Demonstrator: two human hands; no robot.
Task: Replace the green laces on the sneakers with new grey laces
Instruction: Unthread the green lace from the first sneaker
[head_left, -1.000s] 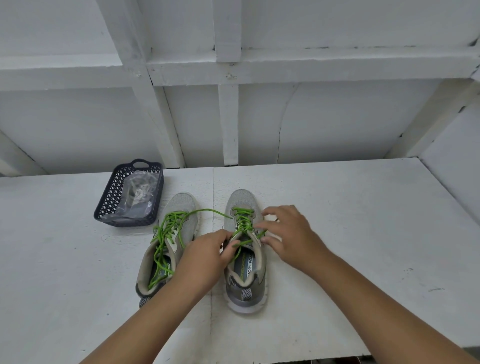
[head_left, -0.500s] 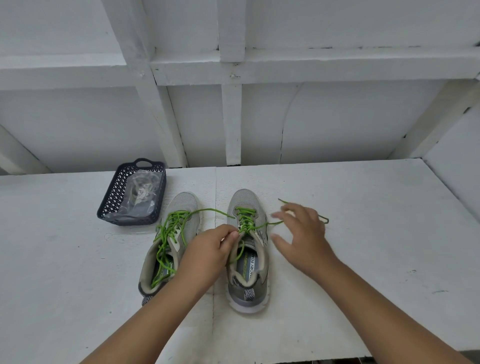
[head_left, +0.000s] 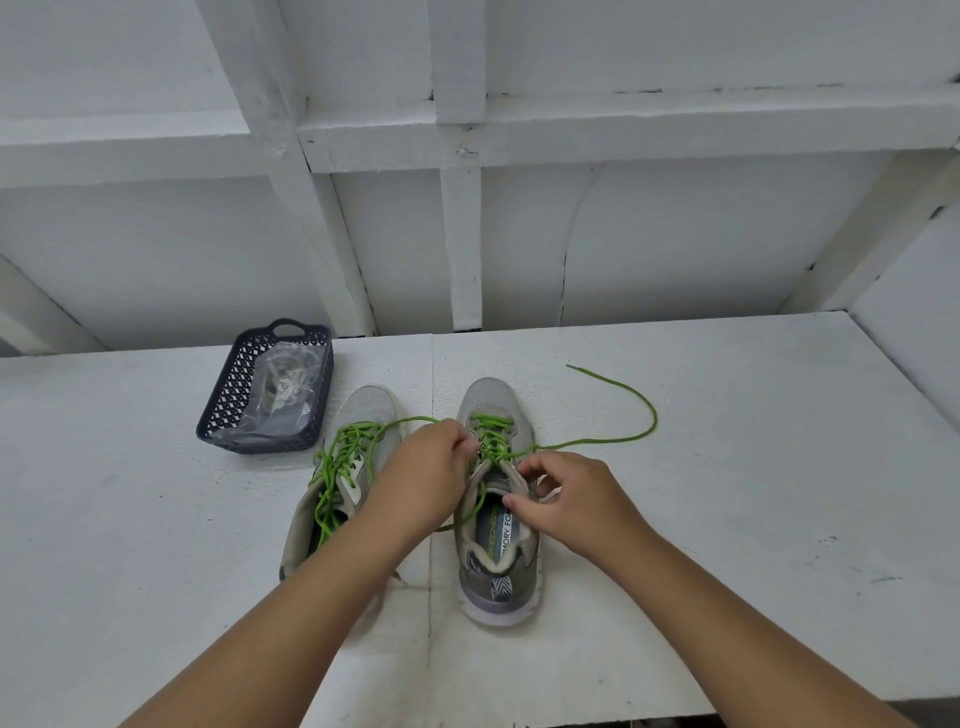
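Observation:
Two grey sneakers stand side by side, toes away from me. The right sneaker (head_left: 496, 530) has a green lace (head_left: 618, 440) partly undone; one free end trails in a curve to the right across the table. My left hand (head_left: 428, 475) pinches the lace at the upper eyelets on the shoe's left side. My right hand (head_left: 563, 499) has its fingers curled at the shoe's right eyelet edge, pinching there. The left sneaker (head_left: 363, 421) is loosely laced in green, partly hidden by my left forearm.
A dark perforated basket (head_left: 221, 410) sits at the back left and holds a clear plastic bag (head_left: 283, 389) with pale laces inside. White table (head_left: 753, 519) with a wall of white beams behind. The table's front edge is near my elbows.
My right hand pulled a lace end out to the right, let it drop on the table, and came back to the shoe's right eyelets. My left hand stayed at the eyelets.

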